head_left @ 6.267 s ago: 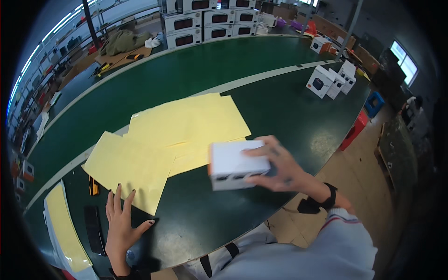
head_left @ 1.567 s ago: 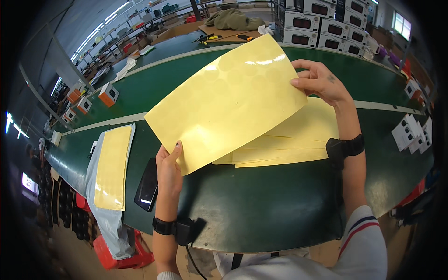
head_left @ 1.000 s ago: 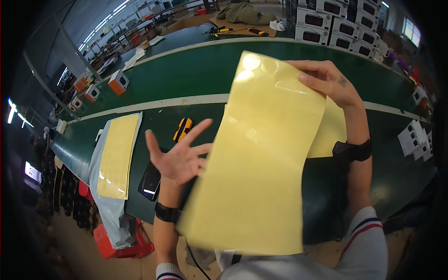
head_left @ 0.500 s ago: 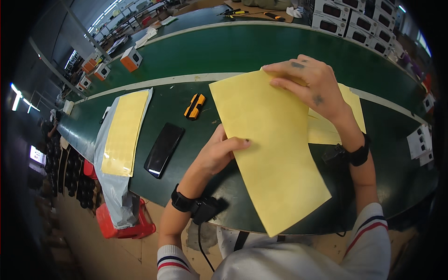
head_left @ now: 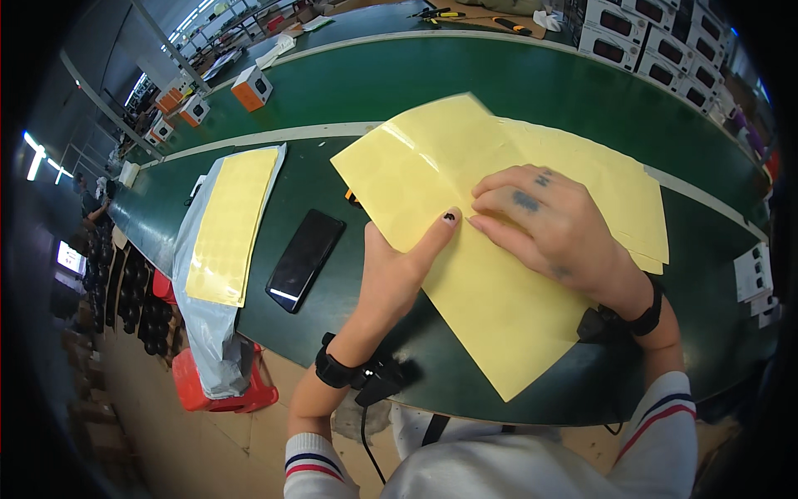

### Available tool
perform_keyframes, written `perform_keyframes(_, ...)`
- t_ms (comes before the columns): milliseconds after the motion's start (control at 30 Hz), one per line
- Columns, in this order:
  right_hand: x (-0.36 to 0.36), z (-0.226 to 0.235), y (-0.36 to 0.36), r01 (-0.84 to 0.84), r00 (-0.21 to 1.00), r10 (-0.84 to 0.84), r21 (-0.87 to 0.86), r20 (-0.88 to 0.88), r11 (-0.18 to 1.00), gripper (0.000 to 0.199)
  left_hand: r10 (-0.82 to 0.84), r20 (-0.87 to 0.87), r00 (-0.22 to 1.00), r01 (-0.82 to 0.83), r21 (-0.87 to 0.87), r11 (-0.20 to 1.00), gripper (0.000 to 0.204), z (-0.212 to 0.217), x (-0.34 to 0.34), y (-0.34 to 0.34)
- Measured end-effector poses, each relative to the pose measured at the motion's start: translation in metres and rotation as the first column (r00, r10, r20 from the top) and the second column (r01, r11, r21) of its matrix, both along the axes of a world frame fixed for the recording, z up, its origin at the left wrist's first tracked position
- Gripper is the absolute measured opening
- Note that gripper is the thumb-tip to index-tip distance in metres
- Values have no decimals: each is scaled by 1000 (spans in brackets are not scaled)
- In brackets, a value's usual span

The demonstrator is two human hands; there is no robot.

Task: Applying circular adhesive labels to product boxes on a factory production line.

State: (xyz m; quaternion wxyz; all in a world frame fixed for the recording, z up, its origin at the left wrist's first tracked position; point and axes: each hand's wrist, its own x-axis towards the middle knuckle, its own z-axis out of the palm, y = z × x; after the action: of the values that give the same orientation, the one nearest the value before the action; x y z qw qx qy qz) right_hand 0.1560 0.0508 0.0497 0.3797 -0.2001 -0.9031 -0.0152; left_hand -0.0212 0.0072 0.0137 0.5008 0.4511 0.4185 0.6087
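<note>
A yellow sheet [head_left: 507,341], its upper part glossy with faint round outlines, is held raised and bent above the green table. My left hand [head_left: 399,270] grips its left edge, thumb on top and fingers hidden underneath. Near the middle of the sheet, my right hand [head_left: 553,229] is closed with thumb and forefinger together; whether it pinches the sheet or some small piece cannot be made out. Behind my right hand lie several more yellow sheets [head_left: 636,200], fanned out on the table. Both wrists wear black straps with small devices.
Left of my left hand lies a black phone [head_left: 305,259]. An orange and black tool [head_left: 352,198] peeks out from under the sheet. Farther left, yellow sheets [head_left: 229,224] rest on a grey plastic bag [head_left: 214,341] hanging over a red stool [head_left: 191,382]. Boxes [head_left: 611,46] are stacked at far right.
My right hand has come down from the sheet's top edge to its middle. The sheet's upper part has swung left, now covering most of the orange tool. The view has shifted slightly.
</note>
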Motion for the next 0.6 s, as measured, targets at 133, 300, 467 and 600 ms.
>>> perform_keyframes(133, -2, -1, -2, -26, 1000, 26, -106, -2, 994, 12, 25, -115, 993, -17, 74, 997, 21, 1, -1, -3)
perform_keyframes(300, -5, 1, -9, -24, 1000, 20, -212, -23, 977, 12, 137, -322, 937, -57, 248, 967, 16, -3, 3, -9)
perform_keyframes(467, -7, -2, -14, 35, 999, -32, -228, 17, 973, 14, 211, -436, 875, -42, 366, 930, 13, -7, 2, -11)
perform_keyframes(600, -11, -6, -13, 59, 998, -59, -112, 7, 992, 12, 245, -466, 850, -43, 403, 914, 12, -9, 4, -11)
